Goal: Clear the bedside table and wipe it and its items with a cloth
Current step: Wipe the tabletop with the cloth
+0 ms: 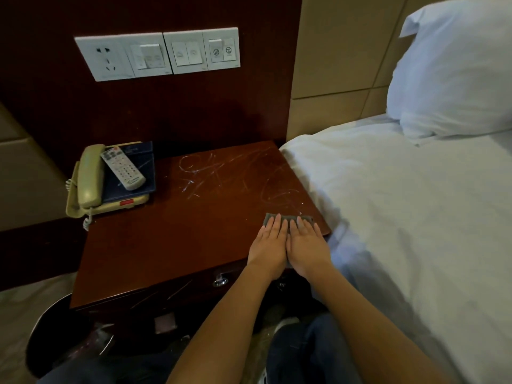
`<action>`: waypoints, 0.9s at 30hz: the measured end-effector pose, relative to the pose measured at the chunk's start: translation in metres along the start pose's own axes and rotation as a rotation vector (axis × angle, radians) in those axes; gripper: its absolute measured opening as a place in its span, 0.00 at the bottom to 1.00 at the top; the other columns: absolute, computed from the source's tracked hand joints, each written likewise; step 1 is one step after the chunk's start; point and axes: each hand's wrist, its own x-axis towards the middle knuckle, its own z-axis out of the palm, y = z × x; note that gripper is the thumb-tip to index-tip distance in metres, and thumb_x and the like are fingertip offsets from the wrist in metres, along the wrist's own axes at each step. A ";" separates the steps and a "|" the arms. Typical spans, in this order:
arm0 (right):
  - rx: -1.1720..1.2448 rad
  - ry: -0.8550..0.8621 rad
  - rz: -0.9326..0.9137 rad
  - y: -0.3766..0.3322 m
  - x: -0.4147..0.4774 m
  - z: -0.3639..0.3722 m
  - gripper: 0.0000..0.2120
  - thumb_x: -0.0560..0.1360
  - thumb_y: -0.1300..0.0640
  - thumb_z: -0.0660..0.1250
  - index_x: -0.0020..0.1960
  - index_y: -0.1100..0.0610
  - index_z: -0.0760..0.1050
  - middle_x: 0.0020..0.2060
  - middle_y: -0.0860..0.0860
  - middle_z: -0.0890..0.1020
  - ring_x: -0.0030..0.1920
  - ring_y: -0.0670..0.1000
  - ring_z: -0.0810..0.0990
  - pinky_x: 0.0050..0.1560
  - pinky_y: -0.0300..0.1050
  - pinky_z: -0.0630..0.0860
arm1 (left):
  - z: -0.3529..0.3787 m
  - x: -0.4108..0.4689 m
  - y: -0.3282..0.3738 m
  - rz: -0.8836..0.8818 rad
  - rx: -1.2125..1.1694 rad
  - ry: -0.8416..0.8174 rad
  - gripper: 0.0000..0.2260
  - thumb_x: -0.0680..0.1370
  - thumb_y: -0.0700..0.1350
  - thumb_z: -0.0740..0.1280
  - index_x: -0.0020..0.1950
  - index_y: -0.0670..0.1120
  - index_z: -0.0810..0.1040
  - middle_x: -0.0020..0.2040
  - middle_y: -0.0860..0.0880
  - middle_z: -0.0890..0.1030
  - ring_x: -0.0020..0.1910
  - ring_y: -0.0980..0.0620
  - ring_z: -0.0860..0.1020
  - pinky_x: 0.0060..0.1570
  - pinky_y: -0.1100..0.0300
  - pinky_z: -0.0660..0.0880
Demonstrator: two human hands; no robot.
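Note:
The dark red bedside table [177, 239] has pale scratch marks across its top. A grey cloth [288, 218] lies flat near the table's front right corner. My left hand [270, 245] and my right hand [306, 245] press side by side on the cloth, palms down, fingers together and stretched out. Only the cloth's far edge shows past my fingertips. At the table's back left stands a beige telephone [88, 178] with a dark blue booklet [133, 176] on it and a white remote control [122, 167] lying on the booklet.
A bed with white sheets [415, 217] and a pillow [454, 67] touches the table's right side. A white socket and switch panel [158, 52] sits on the wall behind. Below the tabletop is a drawer with a metal handle [220, 281]. A dark bin [69, 336] stands on the floor at lower left.

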 end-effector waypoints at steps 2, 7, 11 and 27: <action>-0.016 0.003 0.004 0.003 0.010 -0.001 0.26 0.83 0.51 0.45 0.79 0.58 0.45 0.78 0.55 0.48 0.78 0.52 0.46 0.76 0.50 0.42 | -0.006 0.009 0.000 -0.002 -0.015 -0.005 0.40 0.79 0.54 0.62 0.78 0.43 0.38 0.78 0.46 0.37 0.77 0.49 0.38 0.75 0.55 0.39; -0.034 0.009 0.009 0.015 0.038 -0.003 0.27 0.83 0.50 0.45 0.78 0.57 0.40 0.78 0.54 0.42 0.78 0.52 0.42 0.77 0.51 0.41 | -0.014 0.040 0.000 -0.032 -0.037 0.010 0.34 0.81 0.47 0.58 0.78 0.44 0.38 0.78 0.45 0.37 0.77 0.50 0.37 0.75 0.54 0.39; -0.011 0.025 0.026 0.026 0.072 -0.004 0.26 0.83 0.50 0.41 0.78 0.56 0.39 0.78 0.52 0.40 0.77 0.50 0.40 0.76 0.53 0.39 | -0.020 0.071 -0.003 -0.056 -0.065 0.061 0.30 0.82 0.43 0.54 0.78 0.44 0.39 0.78 0.46 0.37 0.77 0.50 0.38 0.75 0.55 0.39; -0.028 0.111 0.016 0.030 0.196 -0.027 0.25 0.83 0.49 0.38 0.79 0.54 0.43 0.78 0.51 0.48 0.78 0.51 0.46 0.76 0.55 0.41 | -0.048 0.179 -0.049 -0.135 -0.099 0.061 0.26 0.84 0.47 0.48 0.78 0.46 0.40 0.78 0.49 0.38 0.77 0.53 0.38 0.74 0.52 0.37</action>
